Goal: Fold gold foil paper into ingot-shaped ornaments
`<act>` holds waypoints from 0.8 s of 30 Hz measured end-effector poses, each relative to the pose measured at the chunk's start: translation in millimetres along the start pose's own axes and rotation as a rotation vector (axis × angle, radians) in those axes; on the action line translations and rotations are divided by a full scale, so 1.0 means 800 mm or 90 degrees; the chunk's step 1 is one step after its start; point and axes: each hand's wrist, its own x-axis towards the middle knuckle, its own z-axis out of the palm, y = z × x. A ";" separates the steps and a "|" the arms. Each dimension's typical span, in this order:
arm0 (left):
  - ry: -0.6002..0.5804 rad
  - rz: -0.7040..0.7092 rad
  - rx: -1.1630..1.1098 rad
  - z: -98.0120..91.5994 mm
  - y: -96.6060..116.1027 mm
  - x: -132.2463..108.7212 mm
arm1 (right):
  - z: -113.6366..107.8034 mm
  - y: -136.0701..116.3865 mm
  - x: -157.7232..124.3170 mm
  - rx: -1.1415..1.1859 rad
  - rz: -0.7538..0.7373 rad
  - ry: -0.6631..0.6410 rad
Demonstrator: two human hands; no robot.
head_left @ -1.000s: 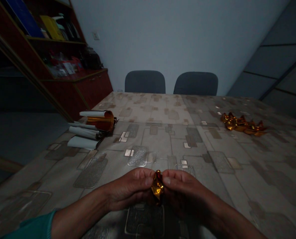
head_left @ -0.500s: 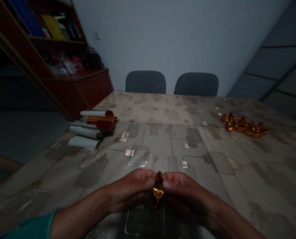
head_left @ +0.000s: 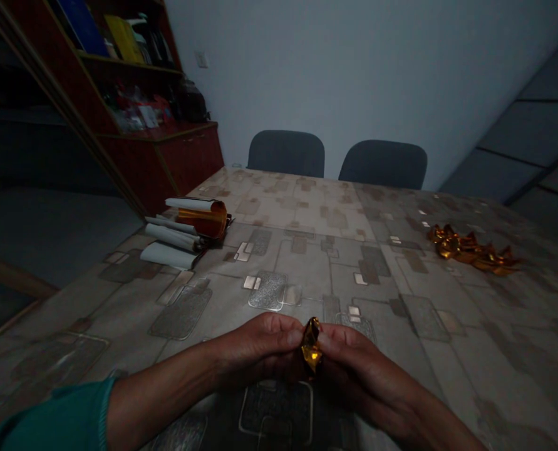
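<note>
From my remote seat I'm looking down a long table with a patterned, grey-beige cover [head_left: 307,263]. Nearest me, both forearms reach in from the bottom edge, a teal sleeve [head_left: 48,416] on the left one, and the wrists angle inward so the hands nearly meet. My left hand [head_left: 260,347] and right hand [head_left: 358,369] are curled closed, their fingers [head_left: 272,332] bent around a crumpled gold foil piece [head_left: 311,346], which is pinched upright between them. Farther up on the left lie white paper rolls [head_left: 170,247] beside a roll of amber foil [head_left: 202,219]. To the right sits a cluster of twisted gold foil shapes [head_left: 471,252]. Beyond the table stand two dark chairs [head_left: 285,153] and a red-brown shelf unit [head_left: 166,156].
</note>
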 end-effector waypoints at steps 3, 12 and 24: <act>-0.029 0.002 -0.005 0.000 0.001 -0.001 | 0.005 -0.006 -0.002 0.017 0.002 -0.023; 0.000 0.000 0.018 0.002 0.006 -0.002 | 0.001 0.001 0.002 0.040 -0.007 -0.065; -0.010 0.025 0.003 -0.001 0.001 -0.002 | -0.001 -0.003 -0.002 0.085 0.008 -0.021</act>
